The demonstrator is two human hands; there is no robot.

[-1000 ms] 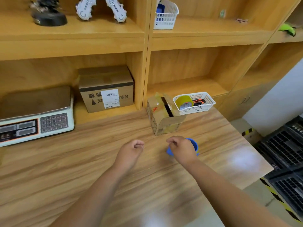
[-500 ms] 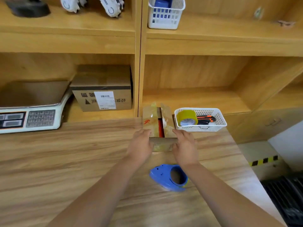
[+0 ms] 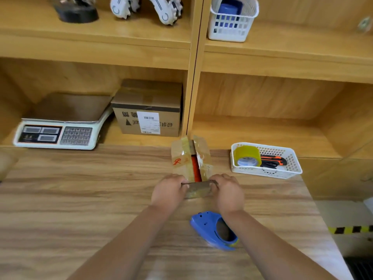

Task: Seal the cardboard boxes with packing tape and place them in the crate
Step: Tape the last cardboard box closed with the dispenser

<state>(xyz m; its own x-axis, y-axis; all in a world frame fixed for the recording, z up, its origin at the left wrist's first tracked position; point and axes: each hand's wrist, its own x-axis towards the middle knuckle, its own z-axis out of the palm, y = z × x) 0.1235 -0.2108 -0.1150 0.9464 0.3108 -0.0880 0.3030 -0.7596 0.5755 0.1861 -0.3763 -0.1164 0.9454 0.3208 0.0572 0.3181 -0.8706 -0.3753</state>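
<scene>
Currently, from a head-worn camera looking down, a person's two bare forearms reach forward over a wooden table (image 3: 80, 209). Both hands hold the near end of a small cardboard box (image 3: 190, 158), which sits on the table near its back edge, just in front of the shelving. The left hand (image 3: 168, 191) grips the box's near left corner and the right hand (image 3: 229, 191) grips the near right corner, fingers curled over the front flap. The box's two top flaps stand apart, and something red shows through the gap between them. Glossy old tape covers parts of the flaps, but nothing bridges the gap, so this box appears unsealed. A blue tape dispenser (image 3: 215, 230) lies on the table close to the person, just beside the right forearm, in neither hand. To the right of the box, a white basket (image 3: 266, 174) holds a yellow tape roll (image 3: 247, 155) and an orange utility knife (image 3: 273, 158). On the lower shelf at left sit a weighing scale (image 3: 58, 134) and a larger cardboard box (image 3: 149, 112) bearing a printed label. A dark slatted shape (image 3: 361, 267) at the bottom right corner may be the crate, though too little shows to tell. Judging by this, the task is early: flaps need closing, taping, then moving to the crate.
</scene>
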